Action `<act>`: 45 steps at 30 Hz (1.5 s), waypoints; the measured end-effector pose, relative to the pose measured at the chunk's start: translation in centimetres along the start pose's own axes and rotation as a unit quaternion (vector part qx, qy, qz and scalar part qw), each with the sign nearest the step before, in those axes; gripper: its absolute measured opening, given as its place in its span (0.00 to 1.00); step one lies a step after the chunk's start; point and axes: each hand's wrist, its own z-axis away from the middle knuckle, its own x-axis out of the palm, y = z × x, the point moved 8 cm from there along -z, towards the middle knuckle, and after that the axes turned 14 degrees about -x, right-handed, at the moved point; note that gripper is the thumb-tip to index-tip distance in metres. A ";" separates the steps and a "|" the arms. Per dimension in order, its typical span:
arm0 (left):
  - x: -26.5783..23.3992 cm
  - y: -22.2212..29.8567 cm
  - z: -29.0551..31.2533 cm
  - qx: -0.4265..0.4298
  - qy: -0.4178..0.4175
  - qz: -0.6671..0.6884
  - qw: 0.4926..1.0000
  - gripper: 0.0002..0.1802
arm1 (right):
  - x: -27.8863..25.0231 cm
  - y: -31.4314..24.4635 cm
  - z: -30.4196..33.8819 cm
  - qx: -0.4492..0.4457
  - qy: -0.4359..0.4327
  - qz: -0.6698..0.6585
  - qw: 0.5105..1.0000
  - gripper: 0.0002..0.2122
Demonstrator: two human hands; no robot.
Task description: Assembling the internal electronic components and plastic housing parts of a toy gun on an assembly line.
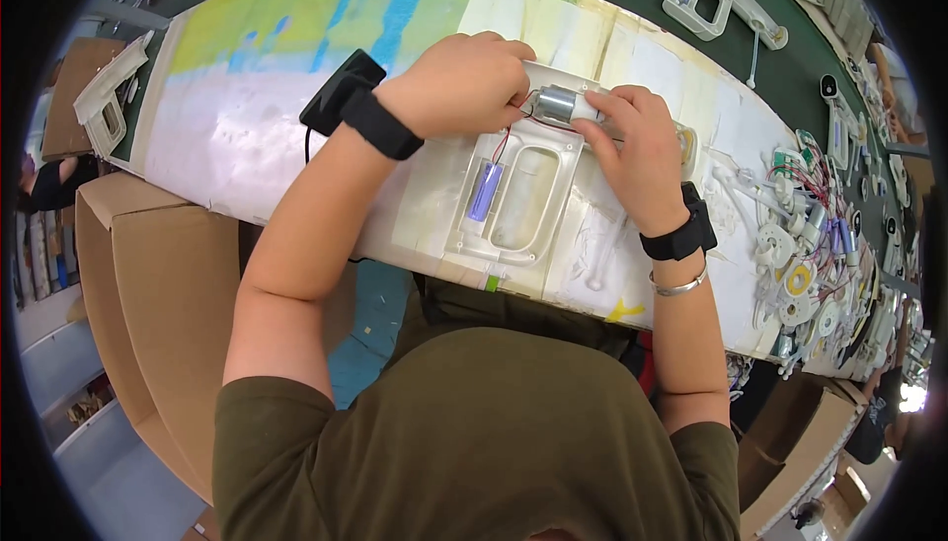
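A white plastic housing [553, 215] with a loop-shaped handle opening lies on the covered work surface. A purple cylindrical battery [484, 192] sits in its left side, with thin red and dark wires [503, 146] running up from it. In the housing's upper part lies a silver motor [558, 103] with a white end piece. My right hand [637, 151] grips the motor's white end between thumb and fingers. Beside the motor's other end, my left hand [464, 85] is closed, its fingertips at the wires. What its fingers pinch, if anything, is hidden.
Loose motors, wires, batteries and white plastic parts form a pile [810, 245] at the right. Another open housing [696, 3] lies at the far right, and one [107, 107] at the far left. Cardboard boxes [168, 294] stand below the left table edge and lower right.
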 end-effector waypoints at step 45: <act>-7.3 -11.4 -14.5 -0.159 0.089 0.383 0.906 0.31 | -1.1 -0.6 3.0 -0.047 -0.058 -0.056 0.996 0.09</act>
